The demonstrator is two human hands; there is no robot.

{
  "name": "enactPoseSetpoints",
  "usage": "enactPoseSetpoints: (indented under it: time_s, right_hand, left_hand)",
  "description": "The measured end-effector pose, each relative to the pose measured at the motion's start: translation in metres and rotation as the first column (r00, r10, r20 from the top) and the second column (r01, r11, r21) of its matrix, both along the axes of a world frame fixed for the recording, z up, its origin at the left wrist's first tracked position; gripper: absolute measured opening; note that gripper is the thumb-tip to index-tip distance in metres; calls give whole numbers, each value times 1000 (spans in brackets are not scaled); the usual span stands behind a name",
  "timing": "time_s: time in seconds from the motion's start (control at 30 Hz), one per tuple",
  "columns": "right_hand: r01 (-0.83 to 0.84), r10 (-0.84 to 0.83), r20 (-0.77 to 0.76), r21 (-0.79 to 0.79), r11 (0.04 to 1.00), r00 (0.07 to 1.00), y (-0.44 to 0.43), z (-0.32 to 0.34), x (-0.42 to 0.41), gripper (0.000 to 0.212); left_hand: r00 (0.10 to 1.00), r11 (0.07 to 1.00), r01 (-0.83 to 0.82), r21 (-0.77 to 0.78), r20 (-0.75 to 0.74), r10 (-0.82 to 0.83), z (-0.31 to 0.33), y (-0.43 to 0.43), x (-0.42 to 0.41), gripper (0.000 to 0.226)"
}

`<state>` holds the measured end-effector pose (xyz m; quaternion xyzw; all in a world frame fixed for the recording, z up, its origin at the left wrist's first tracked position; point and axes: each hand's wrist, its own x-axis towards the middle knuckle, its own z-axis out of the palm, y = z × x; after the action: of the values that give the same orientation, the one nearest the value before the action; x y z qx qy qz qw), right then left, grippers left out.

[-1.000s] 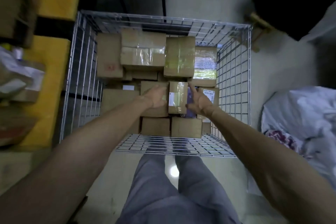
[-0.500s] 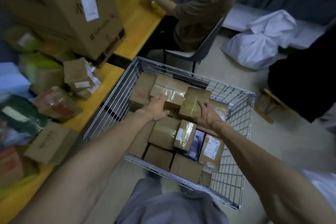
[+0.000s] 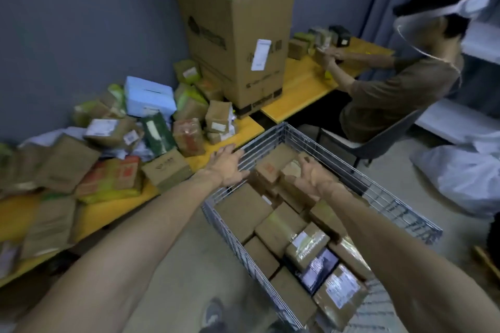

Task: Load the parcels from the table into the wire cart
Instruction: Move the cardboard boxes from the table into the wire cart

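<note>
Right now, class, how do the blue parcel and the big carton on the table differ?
The blue parcel is pale blue; the carton is brown. The carton is far larger than the blue parcel. The carton stands upright; the blue parcel lies tilted. Both sit on the table.

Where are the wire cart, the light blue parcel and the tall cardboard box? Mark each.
wire cart (image 3: 400,208): head view, right wire wall.
light blue parcel (image 3: 150,97): head view, top face.
tall cardboard box (image 3: 267,24): head view, labelled side face.
</note>
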<state>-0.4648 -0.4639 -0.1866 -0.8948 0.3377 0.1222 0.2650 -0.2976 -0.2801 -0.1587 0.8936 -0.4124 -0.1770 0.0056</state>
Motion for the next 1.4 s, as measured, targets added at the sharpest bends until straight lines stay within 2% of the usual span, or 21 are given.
enactPoseSetpoints:
  time_s: [0.13, 0.37, 0.57, 0.77, 0.97, 1.17, 1.4]
  right_hand:
    - [-120, 123, 24, -101, 988, 992, 26, 41, 50, 85]
    - [-261, 277, 89, -157, 952, 957, 93, 101, 152, 87]
    - [-281, 310, 150, -186, 941, 939, 170, 132, 224, 100]
    - [-280, 325, 221, -211, 937, 920, 224, 152, 280, 84]
    - [-295, 360, 213, -285, 912, 908, 244, 171, 323, 74]
    - [-286, 347, 242, -255, 924, 906, 229, 170, 373, 85]
    - [-312, 379, 270, -260, 914, 885, 178, 154, 439, 80]
  left_hand:
    - [988, 991, -126, -45, 87, 129, 32, 54, 23, 74]
    - [939, 951, -294, -98, 156, 306, 73, 165, 86, 76]
    - [902, 922, -351, -163, 206, 380, 107, 259, 144, 72]
    - [887, 915, -353, -194, 243, 393, 139, 318, 194, 71]
    - [885, 916, -343, -207, 255, 389, 158, 328, 237, 70]
    - [892, 920, -328, -216, 250, 377, 166, 310, 281, 72]
    - [886, 910, -370, -187, 225, 406, 149, 258, 338, 72]
